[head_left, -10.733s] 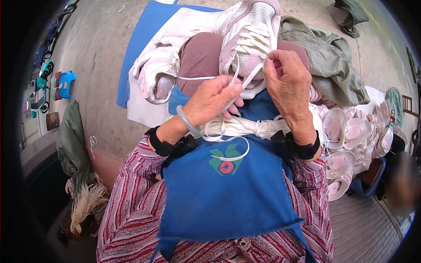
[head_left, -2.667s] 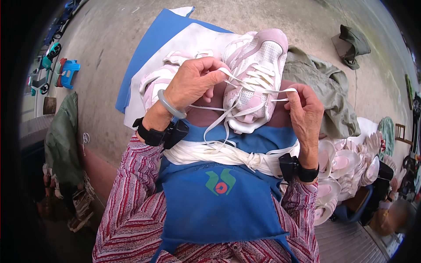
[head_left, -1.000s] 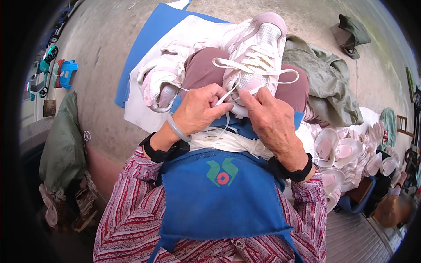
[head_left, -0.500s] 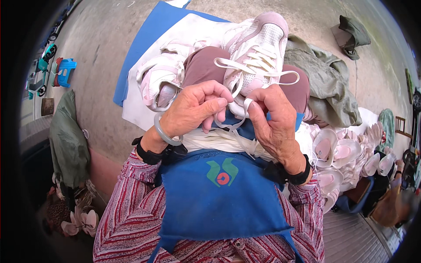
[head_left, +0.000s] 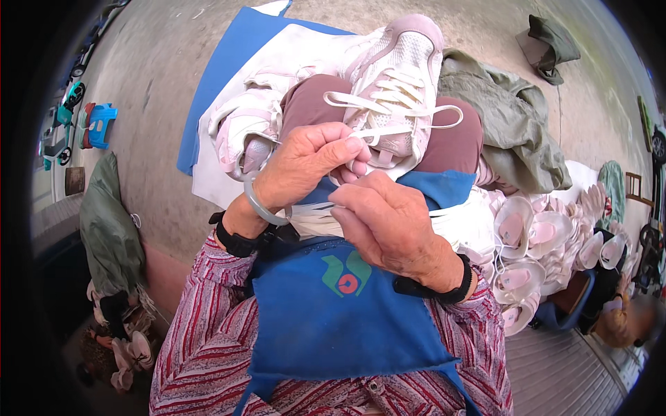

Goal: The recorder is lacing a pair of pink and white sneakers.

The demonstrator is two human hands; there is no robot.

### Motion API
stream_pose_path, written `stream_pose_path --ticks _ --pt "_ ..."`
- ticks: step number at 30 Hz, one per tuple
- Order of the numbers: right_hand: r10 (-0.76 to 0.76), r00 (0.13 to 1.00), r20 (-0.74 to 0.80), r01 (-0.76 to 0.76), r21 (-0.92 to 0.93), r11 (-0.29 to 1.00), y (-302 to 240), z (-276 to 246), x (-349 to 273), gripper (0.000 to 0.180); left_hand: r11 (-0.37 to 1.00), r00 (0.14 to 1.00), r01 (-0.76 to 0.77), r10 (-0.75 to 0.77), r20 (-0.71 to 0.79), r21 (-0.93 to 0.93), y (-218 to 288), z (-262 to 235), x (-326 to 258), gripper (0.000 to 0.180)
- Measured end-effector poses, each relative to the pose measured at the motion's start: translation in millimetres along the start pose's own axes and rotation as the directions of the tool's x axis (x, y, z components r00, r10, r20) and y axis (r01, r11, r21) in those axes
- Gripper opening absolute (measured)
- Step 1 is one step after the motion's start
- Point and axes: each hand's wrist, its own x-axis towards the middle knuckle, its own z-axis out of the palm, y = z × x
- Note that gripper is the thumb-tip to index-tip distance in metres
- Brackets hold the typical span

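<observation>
The blue apron [head_left: 333, 326] lies nearest, with a bundle of white laces [head_left: 312, 226] across its top edge. Half a second ago the right hand [head_left: 399, 225] pinches a lace well above the bundle; now it sits lower and further left, fingers curled, just below the left fingertips. Whether it grips anything I cannot tell. The left hand [head_left: 316, 158] pinches a white lace [head_left: 388, 131] between thumb and finger, the strand now running rightward across the shoe's heel end.

The white-and-pink shoe [head_left: 422, 66] remains on the lap between the knees, toe pointing away, and the two lace loops [head_left: 371, 106] keep their place, one to either side. To its left, a second shoe [head_left: 232, 132] still lies tilted, its opening toward the person. Beyond, the blue sheet [head_left: 210, 90] is scarcely changed.
</observation>
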Motion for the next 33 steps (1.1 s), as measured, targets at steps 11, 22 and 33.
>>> stream_pose_path --ticks 11,22,33 --pt "0.643 0.765 0.038 -0.601 0.401 0.691 14.8 -18.4 -19.0 0.017 0.786 0.864 -0.491 0.382 0.328 0.376 24.2 22.1 -11.9 0.017" --pt "0.700 0.640 0.317 -0.702 0.610 0.367 21.1 -16.0 -3.6 0.021 0.917 0.952 -0.193 0.089 0.294 0.348 21.0 13.9 -21.2 0.016" --pt "0.733 0.672 0.101 -0.451 0.841 0.298 37.1 -58.9 -27.3 0.023 0.998 0.973 -0.057 0.054 -0.226 -0.011 0.7 -78.4 -21.1 0.030"
